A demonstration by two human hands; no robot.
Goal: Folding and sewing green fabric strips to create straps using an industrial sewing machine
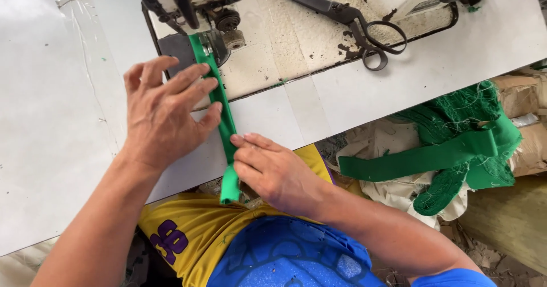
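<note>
A narrow green fabric strip (227,121) runs from under the sewing machine's presser foot (219,36) down over the table's front edge. My left hand (162,113) lies flat beside the strip, fingers spread, fingertips resting on its left side. Lower down, near the table's edge, my right hand (273,170) pinches the strip between thumb and fingers. The strip's loose end (229,190) hangs toward my lap.
Black scissors (353,22) lie on the worn machine bed at the back. The white table (57,121) extends left. A heap of green fabric and mesh (461,144) sits on sacks at the right, below table level.
</note>
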